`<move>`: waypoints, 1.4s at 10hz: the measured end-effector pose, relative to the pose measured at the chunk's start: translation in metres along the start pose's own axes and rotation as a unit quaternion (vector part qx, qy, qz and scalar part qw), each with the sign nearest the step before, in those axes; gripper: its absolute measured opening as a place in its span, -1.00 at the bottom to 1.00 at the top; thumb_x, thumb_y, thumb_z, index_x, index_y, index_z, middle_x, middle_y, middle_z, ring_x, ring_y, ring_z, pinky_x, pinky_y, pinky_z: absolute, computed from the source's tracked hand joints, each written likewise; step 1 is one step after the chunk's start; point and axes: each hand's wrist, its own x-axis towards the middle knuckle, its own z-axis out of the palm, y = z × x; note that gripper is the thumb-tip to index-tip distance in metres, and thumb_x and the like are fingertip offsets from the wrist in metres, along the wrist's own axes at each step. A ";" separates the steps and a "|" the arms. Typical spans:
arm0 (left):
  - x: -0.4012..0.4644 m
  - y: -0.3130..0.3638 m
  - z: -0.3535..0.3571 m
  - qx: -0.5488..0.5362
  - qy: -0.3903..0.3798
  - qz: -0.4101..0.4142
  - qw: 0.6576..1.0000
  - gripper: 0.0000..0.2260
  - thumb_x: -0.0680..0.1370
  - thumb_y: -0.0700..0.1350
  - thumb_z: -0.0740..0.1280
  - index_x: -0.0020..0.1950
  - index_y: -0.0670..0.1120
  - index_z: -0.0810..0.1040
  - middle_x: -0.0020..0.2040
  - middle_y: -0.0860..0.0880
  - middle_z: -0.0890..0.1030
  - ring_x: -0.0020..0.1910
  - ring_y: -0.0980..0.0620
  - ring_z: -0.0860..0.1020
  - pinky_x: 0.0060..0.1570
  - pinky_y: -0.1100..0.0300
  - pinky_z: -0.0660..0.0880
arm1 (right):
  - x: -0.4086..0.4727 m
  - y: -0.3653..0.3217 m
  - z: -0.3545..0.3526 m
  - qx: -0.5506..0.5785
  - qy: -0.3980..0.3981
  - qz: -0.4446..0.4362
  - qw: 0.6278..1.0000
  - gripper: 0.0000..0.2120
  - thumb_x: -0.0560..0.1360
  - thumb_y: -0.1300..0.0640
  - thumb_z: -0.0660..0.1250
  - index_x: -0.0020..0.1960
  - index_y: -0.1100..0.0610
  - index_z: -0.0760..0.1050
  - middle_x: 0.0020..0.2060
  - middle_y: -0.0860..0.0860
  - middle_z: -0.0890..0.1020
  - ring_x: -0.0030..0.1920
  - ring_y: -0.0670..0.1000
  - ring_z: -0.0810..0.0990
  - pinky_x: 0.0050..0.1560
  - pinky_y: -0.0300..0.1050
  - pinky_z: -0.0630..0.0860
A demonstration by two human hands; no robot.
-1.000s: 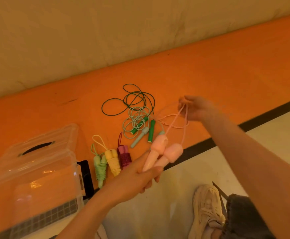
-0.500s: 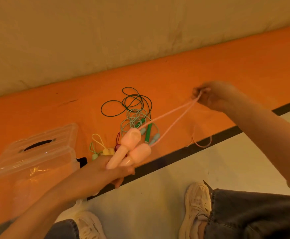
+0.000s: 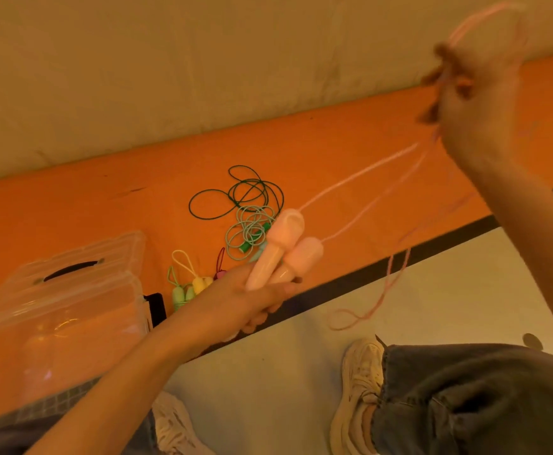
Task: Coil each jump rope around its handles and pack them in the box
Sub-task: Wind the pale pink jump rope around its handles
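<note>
We hold the two pale pink plastic jump-rope handles [image 3: 281, 247] side by side in our left hand [image 3: 245, 297], fingers curled around their narrow ends so the bulbous tops point up and away. From those tops the thin pink cord [image 3: 363, 174] runs in two strands up to our right hand [image 3: 475, 93], which is raised high at the upper right and blurred; its fingers are curled around the cord, and a loop of it arcs above the hand. The slack (a long loop) hangs below our right forearm, and its end curls on the pale floor [image 3: 301, 372].

On the orange floor strip [image 3: 87, 208] beyond lie a loose dark green cord [image 3: 235, 195] and a loose mint green cord [image 3: 252, 224] overlapping it, with a short bright green handle [image 3: 244, 247] showing at their near edge. Just left of our left hand sit coiled ropes: a mint green bundle [image 3: 179, 293], a yellow bundle [image 3: 199, 284] and a dark red one [image 3: 220, 272], mostly hidden behind the hand.

The clear plastic storage box [image 3: 55, 339] stands at the lower left, its lid with a black handle [image 3: 71, 269] open behind it. Our grey jeans [image 3: 482, 405] and cream sneakers [image 3: 360, 389] show at the bottom.
</note>
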 end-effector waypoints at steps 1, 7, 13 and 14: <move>-0.008 -0.013 -0.006 0.062 0.009 -0.074 0.995 -0.83 0.54 -0.07 0.36 0.05 -0.15 0.56 -0.42 0.04 0.46 -0.49 0.15 0.37 -0.45 0.31 0.34 | -0.067 0.007 0.019 -0.351 -0.541 0.186 0.741 -0.68 0.55 0.24 0.30 0.31 0.16 0.49 -0.08 0.08 0.69 -0.23 0.00 0.68 -0.24 -0.15 0.60; 0.009 0.020 0.015 0.016 0.077 0.047 0.996 -0.88 0.58 -0.05 0.31 0.07 -0.04 0.53 -0.22 -0.01 0.70 -0.44 0.17 0.56 -0.46 0.31 0.48 | -0.067 0.007 -0.017 -0.075 0.136 -0.057 0.986 -0.47 0.60 0.11 0.21 0.52 0.03 0.12 0.29 0.07 0.44 0.15 -0.31 0.41 0.21 -0.39 0.38; 0.013 0.029 0.009 0.025 0.037 0.012 0.999 -0.61 0.36 0.19 0.34 0.05 -0.02 0.57 -0.20 -0.02 0.69 -0.49 0.13 0.52 -0.42 0.21 0.50 | -0.106 -0.034 0.051 -0.094 -0.321 -0.063 0.940 -0.58 0.42 0.27 0.43 0.24 0.04 0.51 0.08 -0.09 0.59 -0.31 -0.17 0.48 -0.29 -0.36 0.39; 0.014 0.030 0.004 0.007 0.041 0.007 0.999 -0.59 0.31 0.19 0.35 0.04 -0.03 0.58 -0.20 -0.02 0.68 -0.49 0.15 0.51 -0.44 0.25 0.48 | -0.103 -0.036 0.053 -0.067 -0.308 -0.059 0.947 -0.74 0.39 0.25 0.45 0.03 0.03 0.54 -0.11 -0.01 0.63 -0.25 -0.05 0.54 -0.23 -0.17 0.45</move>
